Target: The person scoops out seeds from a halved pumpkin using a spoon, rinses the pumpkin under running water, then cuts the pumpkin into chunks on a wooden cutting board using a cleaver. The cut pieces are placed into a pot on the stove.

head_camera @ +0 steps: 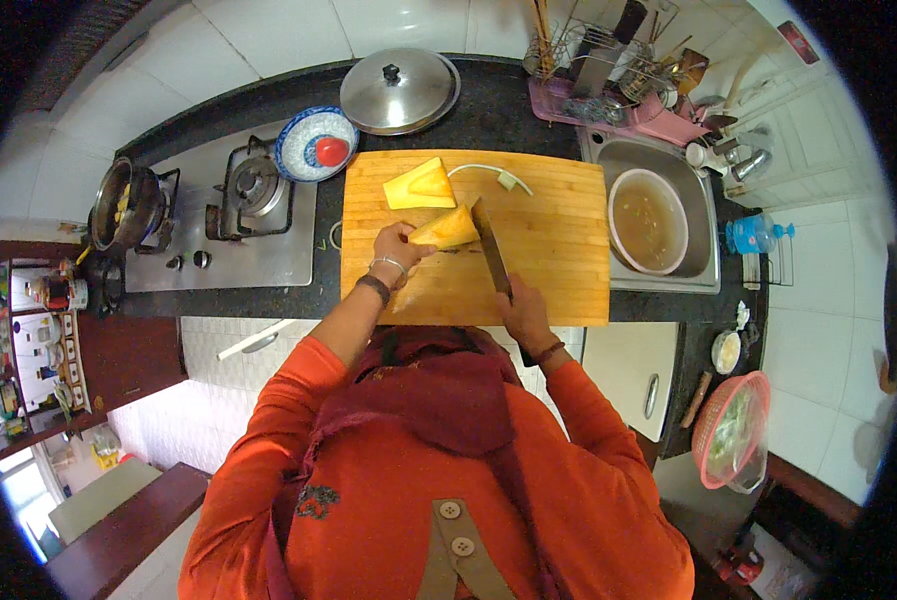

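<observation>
My left hand [402, 249] grips the left end of a yellow-orange piece that looks like peeled pumpkin [448, 227], over a wooden cutting board [553, 247]. In my right hand [525, 313] is the handle of a kitchen knife [491, 247]. Its dark, broad blade points away from me, and its far end is at the right end of that piece. Whether the blade touches it, I cannot tell. A second yellow piece [420, 184] lies flat on the board just beyond. Right of this piece rests a thin white curved strip or cord with a pale tab [507, 180].
A blue-and-white bowl [298, 154] holding a red item, perhaps a tomato [332, 151], stands at the board's far left corner. Behind is a lidded metal pan [397, 94]. The gas stove [268, 262] is left; the sink [707, 255] with a basin of cloudy water [647, 221] is right.
</observation>
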Motion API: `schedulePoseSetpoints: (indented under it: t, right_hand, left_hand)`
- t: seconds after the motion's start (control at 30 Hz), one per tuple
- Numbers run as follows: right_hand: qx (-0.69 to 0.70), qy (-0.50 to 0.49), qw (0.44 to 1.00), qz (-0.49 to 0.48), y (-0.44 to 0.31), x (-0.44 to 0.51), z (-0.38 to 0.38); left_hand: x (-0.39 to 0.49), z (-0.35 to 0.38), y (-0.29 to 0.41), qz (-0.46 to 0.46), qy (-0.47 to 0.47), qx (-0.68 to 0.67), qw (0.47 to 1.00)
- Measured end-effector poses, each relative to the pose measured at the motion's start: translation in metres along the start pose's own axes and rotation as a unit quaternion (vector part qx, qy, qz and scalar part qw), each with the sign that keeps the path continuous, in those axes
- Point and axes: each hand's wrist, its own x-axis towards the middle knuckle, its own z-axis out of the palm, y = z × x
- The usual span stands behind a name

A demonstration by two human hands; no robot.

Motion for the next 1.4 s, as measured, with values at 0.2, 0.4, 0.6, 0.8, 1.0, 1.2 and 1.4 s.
schedulePoseSetpoints:
  t: [0.2, 0.4, 0.6, 0.8, 1.0, 1.2, 1.4]
  right_hand:
    - [0.038, -0.024, 0.999, -0.027, -0.001, -0.023, -0.012]
    - [-0.052, -0.028, 0.986, -0.154, -0.019, 0.000, -0.025]
    - [-0.091, -0.082, 0.976, -0.182, -0.051, 0.031, -0.020]
    - [-0.105, -0.066, 0.969, -0.215, -0.053, 0.042, -0.010]
    - [-0.159, -0.137, 0.965, -0.156, -0.061, 0.048, -0.006]
    - [-0.244, -0.145, 0.945, -0.163, -0.084, 0.046, -0.008]
    - [-0.177, -0.129, 0.951, -0.218, -0.080, 0.064, 0.006]
  left_hand:
    - [-0.045, -0.056, -0.026, 0.086, -0.059, 0.050, 0.993]
    - [-0.083, -0.069, -0.004, 0.249, 0.095, 0.255, 0.930]
    - [-0.082, -0.050, 0.000, 0.285, 0.122, 0.276, 0.910]
    - [-0.072, -0.049, -0.003, 0.231, 0.110, 0.289, 0.922]
    - [-0.069, -0.051, -0.005, 0.244, 0.118, 0.283, 0.920]
    - [-0.066, -0.053, -0.007, 0.265, 0.121, 0.281, 0.914]
    - [-0.062, -0.054, -0.012, 0.269, 0.103, 0.268, 0.919]
